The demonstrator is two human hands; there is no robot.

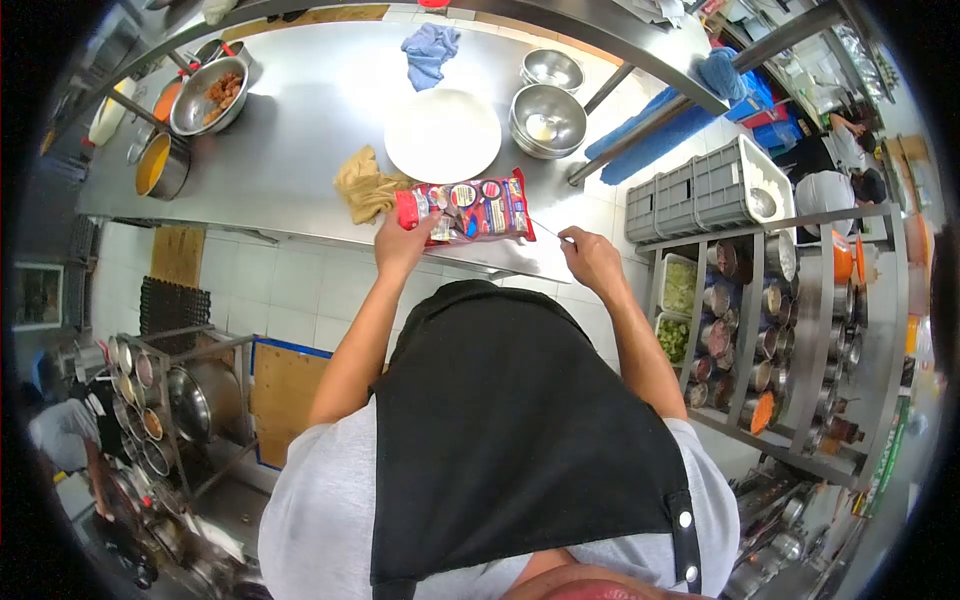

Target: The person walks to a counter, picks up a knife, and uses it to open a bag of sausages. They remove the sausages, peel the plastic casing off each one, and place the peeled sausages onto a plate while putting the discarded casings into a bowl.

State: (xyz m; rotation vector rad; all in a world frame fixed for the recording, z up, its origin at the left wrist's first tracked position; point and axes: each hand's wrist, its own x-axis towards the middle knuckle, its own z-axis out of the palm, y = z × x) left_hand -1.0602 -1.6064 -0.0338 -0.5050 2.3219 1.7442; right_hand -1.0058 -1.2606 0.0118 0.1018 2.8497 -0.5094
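Note:
A red printed plastic food packet (485,208) lies at the front edge of the steel counter. My left hand (403,243) is closed on the packet's left end, with the thumb on top. Off its right end, my right hand (592,258) is closed on a thin, pale, blade-like thing (545,231) that points at the packet's right seam. I cannot make out its exact kind. Beside the packet, a tan cloth (366,186) lies crumpled at the left. Just behind the packet sits a large white plate (442,136).
Stacked steel bowls (548,120) stand right of the plate, and a blue cloth (430,55) lies behind it. At the counter's left are a bowl of brown pieces (212,97) and a pot of yellow liquid (163,166). A rack of containers (760,330) stands right. Other people work at both sides.

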